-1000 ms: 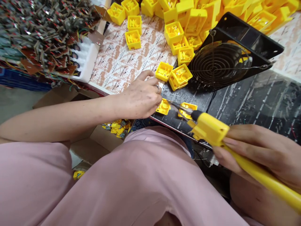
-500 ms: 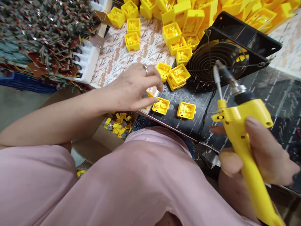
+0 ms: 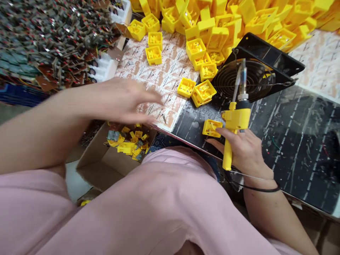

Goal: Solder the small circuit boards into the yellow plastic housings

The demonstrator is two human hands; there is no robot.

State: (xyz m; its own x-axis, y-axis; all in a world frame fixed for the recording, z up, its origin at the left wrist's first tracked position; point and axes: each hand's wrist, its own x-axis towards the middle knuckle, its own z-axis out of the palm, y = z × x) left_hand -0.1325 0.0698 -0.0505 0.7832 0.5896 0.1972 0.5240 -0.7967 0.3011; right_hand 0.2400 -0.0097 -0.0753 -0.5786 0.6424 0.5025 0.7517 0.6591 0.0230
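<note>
My right hand (image 3: 247,148) grips a yellow soldering gun (image 3: 236,117), its metal tip pointing up and away. The thumb and a finger of that hand also reach to a small open yellow case (image 3: 211,128) on the black bench mat. My left hand (image 3: 124,101), blurred by motion, hovers over the bench's left front edge with fingers stretched out and nothing visible in them. Below it, a cardboard box (image 3: 111,161) contains yellow cases (image 3: 130,143) and grey parts. Further back on the mat lie more open yellow cases (image 3: 204,92).
A black fan (image 3: 239,78) with a wire guard leans behind the soldering gun. Yellow cases (image 3: 225,21) are heaped along the back. To the left, a dense pile of wired circuit boards (image 3: 58,39) stands beside white foam (image 3: 105,67).
My left hand has moved left, away from the mat, and the case beside it is gone from there. My right hand has brought the soldering gun left to the remaining front case.
</note>
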